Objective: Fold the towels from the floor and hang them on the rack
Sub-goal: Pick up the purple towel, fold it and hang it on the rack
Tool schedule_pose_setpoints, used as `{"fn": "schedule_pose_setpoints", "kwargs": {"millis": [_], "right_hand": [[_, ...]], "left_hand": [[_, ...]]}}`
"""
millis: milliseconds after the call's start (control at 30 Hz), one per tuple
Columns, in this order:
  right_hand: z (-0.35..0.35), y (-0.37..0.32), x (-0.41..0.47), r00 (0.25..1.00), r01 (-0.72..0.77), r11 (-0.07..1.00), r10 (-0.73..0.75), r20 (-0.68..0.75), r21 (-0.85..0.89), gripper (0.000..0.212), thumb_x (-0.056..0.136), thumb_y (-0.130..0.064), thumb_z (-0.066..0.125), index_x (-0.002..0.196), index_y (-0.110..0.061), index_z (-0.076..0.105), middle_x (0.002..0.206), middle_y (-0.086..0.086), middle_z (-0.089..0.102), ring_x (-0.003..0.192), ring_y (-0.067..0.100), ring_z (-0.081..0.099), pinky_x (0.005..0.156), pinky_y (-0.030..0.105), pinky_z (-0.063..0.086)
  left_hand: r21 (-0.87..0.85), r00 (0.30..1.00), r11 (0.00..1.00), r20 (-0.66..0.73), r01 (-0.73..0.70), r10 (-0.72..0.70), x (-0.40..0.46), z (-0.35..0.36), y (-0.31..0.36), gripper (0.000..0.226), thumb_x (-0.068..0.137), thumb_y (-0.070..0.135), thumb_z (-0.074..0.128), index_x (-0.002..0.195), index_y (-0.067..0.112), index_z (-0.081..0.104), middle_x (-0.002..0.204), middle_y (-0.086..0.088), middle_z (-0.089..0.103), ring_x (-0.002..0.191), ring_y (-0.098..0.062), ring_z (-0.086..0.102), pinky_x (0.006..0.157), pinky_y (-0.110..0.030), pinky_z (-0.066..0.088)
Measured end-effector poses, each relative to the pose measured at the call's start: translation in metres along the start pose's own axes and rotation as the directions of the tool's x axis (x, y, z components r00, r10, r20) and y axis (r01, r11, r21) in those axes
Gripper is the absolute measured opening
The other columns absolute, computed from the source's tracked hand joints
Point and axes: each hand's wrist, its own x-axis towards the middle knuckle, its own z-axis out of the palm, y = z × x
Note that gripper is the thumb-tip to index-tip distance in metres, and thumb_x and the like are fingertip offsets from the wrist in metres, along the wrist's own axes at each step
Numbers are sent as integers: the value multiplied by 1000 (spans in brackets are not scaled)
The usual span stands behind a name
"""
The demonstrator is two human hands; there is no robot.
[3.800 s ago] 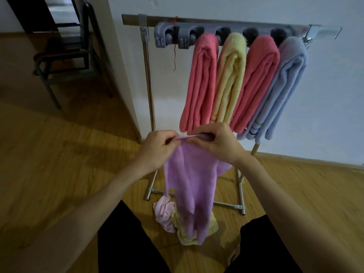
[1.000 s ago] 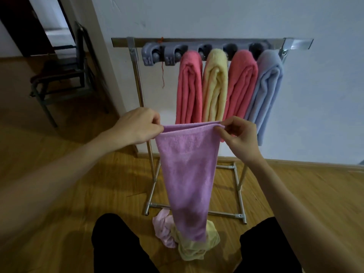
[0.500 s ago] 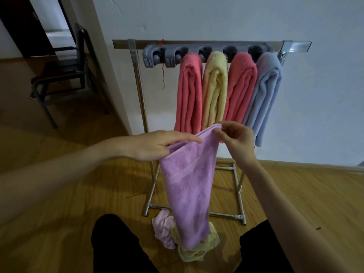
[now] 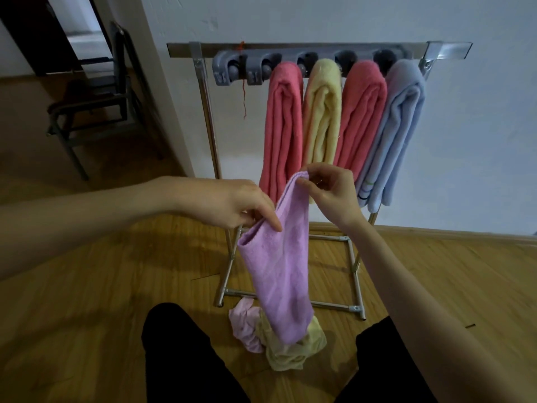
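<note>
Four towels (image 4: 340, 123) hang on the rack (image 4: 316, 50). Left hand (image 4: 232, 205) and right hand (image 4: 331, 190) pinch the lilac towel's (image 4: 279, 266) top edge mid-fold; seemingly two crumpled ones (image 4: 279, 338) wait on the floor (image 4: 101, 286).

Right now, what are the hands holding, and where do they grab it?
Both hold the purple towel by its top edge: the left hand pinches the lower left end, the right hand the raised right corner.
</note>
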Motion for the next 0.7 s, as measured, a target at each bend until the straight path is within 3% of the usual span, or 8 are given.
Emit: {"fn": "schedule_pose_setpoints", "kwargs": {"millis": [100,167,267,333,400,533,700], "right_hand": [[0,2,2,999,-2,1000,2,-33,2,24,84,-1,69,79,-25,64,67,-10,59,61,7,50,56,23,43],[-1,5,4,998,-23,1000,24,-56,14,19,83,-2,69,82,-20,66,69,-9,60,62,5,50,56,20,42],[-5,10,7,996,-51,999,52,-66,14,11,83,-1,69,85,-12,68,71,-4,61,63,4,49,58,19,41],[-7,11,7,996,-58,998,59,-60,16,10,83,-1,68,86,-10,68,72,-2,61,63,6,49,58,24,41],[-7,10,6,996,-60,998,62,-63,27,12,83,-2,69,84,-14,67,71,-3,61,64,8,50,60,29,42],[-7,8,4,997,-57,996,60,-50,63,10,83,-5,70,83,-15,67,75,4,64,69,16,55,64,37,47],[-9,-1,0,997,-76,984,81,-22,162,9,83,-3,70,85,-12,68,77,10,68,72,18,62,67,35,52]], "left_hand": [[200,967,972,-195,-122,162,3,5,-2,28,84,1,59,105,15,73,97,-1,70,90,-7,58,79,-3,39],[400,921,906,-286,-136,264,3,7,-2,17,86,11,61,96,14,74,97,-5,68,87,-12,58,76,-14,44],[616,858,784,-359,-78,368,6,8,1,12,84,20,64,89,15,73,116,-9,63,111,-22,52,86,-33,47],[632,848,762,-320,-140,422,10,7,3,10,82,16,65,88,13,72,117,-8,66,116,-24,55,94,-32,40],[612,856,771,-293,-175,427,13,7,4,11,86,13,61,91,12,71,106,-6,70,106,-23,62,97,-32,40],[563,855,826,-413,-32,315,15,11,0,21,92,23,47,90,14,66,87,0,66,84,-20,60,91,-35,40],[442,767,888,-611,126,196,26,14,-3,28,93,34,45,89,15,66,82,3,66,78,-17,57,81,-31,36]]}}
